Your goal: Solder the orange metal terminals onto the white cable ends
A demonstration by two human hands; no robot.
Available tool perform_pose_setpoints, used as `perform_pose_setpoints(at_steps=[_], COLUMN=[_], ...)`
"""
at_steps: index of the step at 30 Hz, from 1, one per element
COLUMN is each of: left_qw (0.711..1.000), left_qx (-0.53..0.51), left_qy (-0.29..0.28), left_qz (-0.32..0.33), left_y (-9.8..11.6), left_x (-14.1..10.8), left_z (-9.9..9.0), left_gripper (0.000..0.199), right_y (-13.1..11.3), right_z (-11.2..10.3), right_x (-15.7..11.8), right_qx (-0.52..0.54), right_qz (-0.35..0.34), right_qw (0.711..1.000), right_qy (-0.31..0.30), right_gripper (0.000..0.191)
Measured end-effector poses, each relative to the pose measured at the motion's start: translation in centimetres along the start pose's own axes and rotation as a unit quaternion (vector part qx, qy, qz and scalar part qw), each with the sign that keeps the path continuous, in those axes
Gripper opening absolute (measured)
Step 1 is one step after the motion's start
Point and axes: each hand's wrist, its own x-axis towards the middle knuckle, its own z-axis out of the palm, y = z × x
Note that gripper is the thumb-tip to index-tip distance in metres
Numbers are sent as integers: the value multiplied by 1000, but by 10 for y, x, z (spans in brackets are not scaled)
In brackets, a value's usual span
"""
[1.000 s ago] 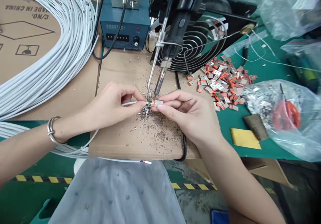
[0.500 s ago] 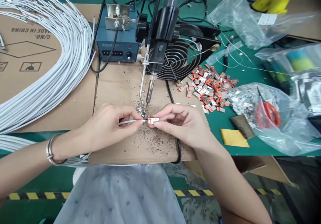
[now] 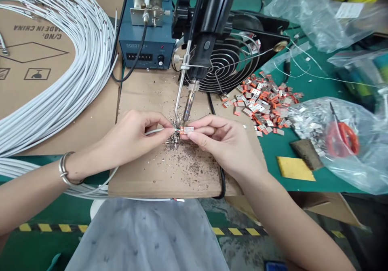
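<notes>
My left hand [image 3: 142, 135] pinches a white cable [image 3: 154, 131] close to its stripped end, where thin wires meet a small connector. That USB connector [image 3: 188, 130], silver with an orange insert, sits between the thumb and fingers of my right hand [image 3: 222, 139]. Just above the joint is the tip of a soldering iron [image 3: 189, 103] on a stand, with a bent solder feed tube [image 3: 176, 107] beside it. The tip appears to be at the wires; whether it touches them I cannot tell. Solder scraps [image 3: 173, 139] lie beneath my fingertips.
A large bundle of white cables [image 3: 87, 81] curves along the left. Behind are a blue soldering station [image 3: 145, 48] and a fan [image 3: 221, 68]. A pile of USB connectors [image 3: 266, 105], a yellow sponge [image 3: 295, 168] and red-handled scissors [image 3: 342, 137] in a plastic bag [image 3: 366, 170] lie right.
Both hands have moved up slightly with the cable and connector, bringing the joint up to the iron tip. The camera view has also shifted a little. Both grips stay the same.
</notes>
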Motion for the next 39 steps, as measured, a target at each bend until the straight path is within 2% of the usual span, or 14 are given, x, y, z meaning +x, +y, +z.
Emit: perform_pose_setpoints(at_steps=[12, 39], left_qw=[999, 998], left_qx=[-3, -21], left_qy=[31, 40], left_qz=[23, 38], left_y=[1, 1], left_x=[1, 3], left_z=[0, 3], left_gripper=[15, 14], right_y=[0, 2], right_z=[4, 2], right_x=[-1, -3], right_qx=[-5, -9], right_qz=[-23, -47], right_qw=[999, 998], right_qy=[34, 37], right_gripper=[9, 9])
